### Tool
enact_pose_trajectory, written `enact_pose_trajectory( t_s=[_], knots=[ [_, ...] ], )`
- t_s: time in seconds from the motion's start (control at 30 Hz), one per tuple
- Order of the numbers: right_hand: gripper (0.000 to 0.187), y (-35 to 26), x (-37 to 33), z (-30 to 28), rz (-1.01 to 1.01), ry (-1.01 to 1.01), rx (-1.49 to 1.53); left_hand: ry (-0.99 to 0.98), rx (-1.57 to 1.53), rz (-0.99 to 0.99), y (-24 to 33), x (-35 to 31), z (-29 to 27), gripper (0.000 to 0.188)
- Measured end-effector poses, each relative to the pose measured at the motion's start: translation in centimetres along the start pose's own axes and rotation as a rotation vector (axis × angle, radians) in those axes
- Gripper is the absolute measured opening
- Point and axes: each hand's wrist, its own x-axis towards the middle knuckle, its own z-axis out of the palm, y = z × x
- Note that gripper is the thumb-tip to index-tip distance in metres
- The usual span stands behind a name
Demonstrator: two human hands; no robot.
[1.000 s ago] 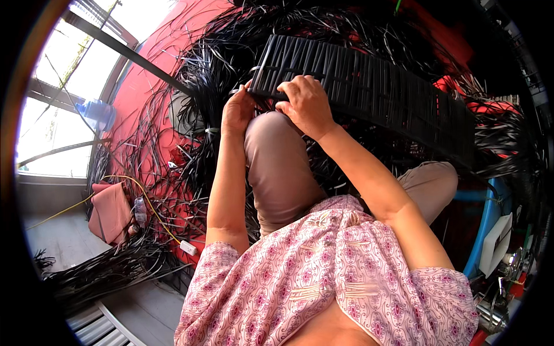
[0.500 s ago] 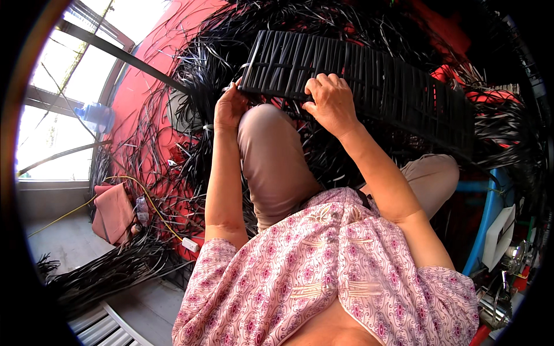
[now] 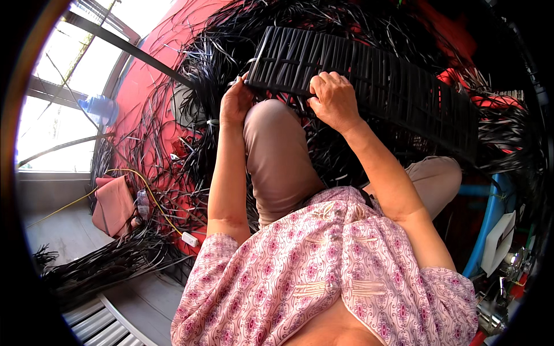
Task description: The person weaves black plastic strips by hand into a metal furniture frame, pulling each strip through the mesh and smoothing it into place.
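Note:
A long black woven panel [image 3: 369, 72] of flat strips slants across the upper middle, its left end by my raised knee. My right hand [image 3: 336, 99] is closed over the panel's near edge, fingers curled on top and thumb beneath. At the panel's near left corner, my left hand [image 3: 235, 102] has its fingertips pinched together. A pale strip end [image 3: 252, 60] shows at the panel's left edge, just above that hand. What exactly the left fingers pinch is too small to make out.
Loose black strips [image 3: 231, 40] lie heaped around the panel over a red surface [image 3: 144, 104]. A yellow cord [image 3: 150, 193] leads to a white socket block [image 3: 189, 239]. A blue-rimmed object [image 3: 482, 242] stands at the right, a clear blue bottle [image 3: 99, 109] near the window.
The whole view has shifted slightly, and the panel and both hands sit a little farther right in it. Both hands keep their places at the panel's near edge.

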Motion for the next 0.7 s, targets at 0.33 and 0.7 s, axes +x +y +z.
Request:
enact_pose_trajectory(
  t_s=[0.33,0.7],
  knots=[
    [0.035,-4.1,4.2,2.4,-0.054,0.021,-0.009,-0.055,-0.029,0.000,-0.2,1.4,-2.1,0.046],
    [0.032,-4.7,6.0,5.0,-0.066,-0.003,-0.017,0.035,-0.013,0.014,-0.2,1.4,-2.5,0.044]
  ],
)
